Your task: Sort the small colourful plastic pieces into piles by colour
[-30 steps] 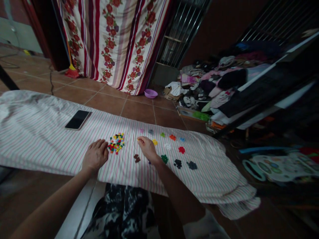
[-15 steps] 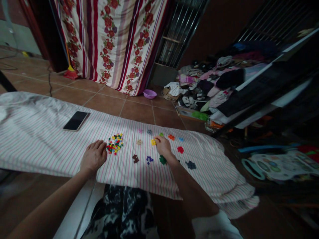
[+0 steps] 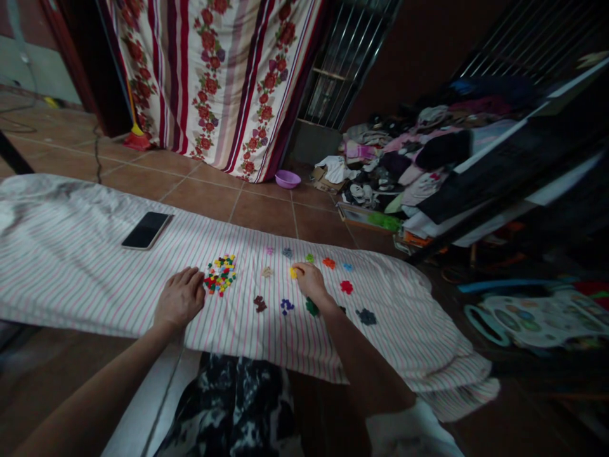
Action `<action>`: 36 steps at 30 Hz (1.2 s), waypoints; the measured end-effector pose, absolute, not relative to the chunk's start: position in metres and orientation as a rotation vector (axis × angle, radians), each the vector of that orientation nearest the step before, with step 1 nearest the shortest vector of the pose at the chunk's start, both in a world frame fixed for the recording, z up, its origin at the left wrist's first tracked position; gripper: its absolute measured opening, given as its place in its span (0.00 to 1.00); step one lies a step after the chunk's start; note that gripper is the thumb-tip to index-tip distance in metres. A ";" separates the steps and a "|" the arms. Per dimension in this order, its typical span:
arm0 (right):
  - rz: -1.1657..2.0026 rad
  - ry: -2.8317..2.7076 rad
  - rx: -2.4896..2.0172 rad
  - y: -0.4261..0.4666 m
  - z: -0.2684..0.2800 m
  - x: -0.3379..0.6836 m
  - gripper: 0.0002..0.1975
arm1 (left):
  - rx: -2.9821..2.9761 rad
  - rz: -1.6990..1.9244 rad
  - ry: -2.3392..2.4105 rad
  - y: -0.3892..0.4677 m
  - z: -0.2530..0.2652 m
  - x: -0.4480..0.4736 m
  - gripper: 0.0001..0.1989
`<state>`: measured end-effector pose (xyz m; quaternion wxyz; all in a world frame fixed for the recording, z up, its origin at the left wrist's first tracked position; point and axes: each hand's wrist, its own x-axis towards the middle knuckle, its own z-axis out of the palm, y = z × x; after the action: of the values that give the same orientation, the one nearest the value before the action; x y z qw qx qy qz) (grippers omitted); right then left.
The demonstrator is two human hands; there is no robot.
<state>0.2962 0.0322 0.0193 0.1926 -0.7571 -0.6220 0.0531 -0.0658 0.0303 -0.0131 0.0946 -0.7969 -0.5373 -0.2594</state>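
Note:
My left hand (image 3: 181, 296) lies on the striped cloth (image 3: 118, 292), its fingers stretched out and the tips beside a mixed pile of tiny coloured blocks (image 3: 221, 275). At the yellow blocks (image 3: 293, 272), the fingers of my right hand (image 3: 309, 280) are pinched together; whatever is between them is too small to make out. Around that hand are small one-colour groups: green blocks (image 3: 311, 307), lime blocks (image 3: 309, 258), orange blocks (image 3: 328, 263), red blocks (image 3: 346, 287), blue blocks (image 3: 286, 306), brown blocks (image 3: 259, 303) and beige blocks (image 3: 266, 272). My right forearm partly covers a dark group.
A phone (image 3: 146, 230) lies on the cloth to the left. Dark grey blocks (image 3: 366, 316) sit to the right of my forearm. Beyond the cloth's far edge, a purple basin (image 3: 288, 179) stands on the tiled floor, near heaped clothes (image 3: 394, 152).
The view has shifted very slightly. My right fingertips have moved a little left over the yellow blocks, while my left hand stays in place.

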 end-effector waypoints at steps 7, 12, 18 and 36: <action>0.110 -1.730 -2.066 0.033 0.015 0.297 0.16 | -2.394 -0.799 -1.612 0.030 -0.012 -0.066 0.16; 0.112 -1.697 -2.026 0.035 0.013 0.298 0.17 | -2.410 -0.831 -1.636 0.029 -0.011 -0.066 0.17; 0.083 -1.688 -2.013 0.035 0.017 0.295 0.16 | -2.409 -0.789 -1.622 0.030 -0.011 -0.066 0.17; 0.307 -2.013 -1.633 0.033 0.026 0.190 0.14 | -2.420 -0.824 -1.697 0.029 -0.009 -0.064 0.17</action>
<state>0.1899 0.0335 0.0257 0.2625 -0.6037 -0.7441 0.1136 -0.0637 0.0291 -0.0091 0.0367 -0.7882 -0.5526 -0.2685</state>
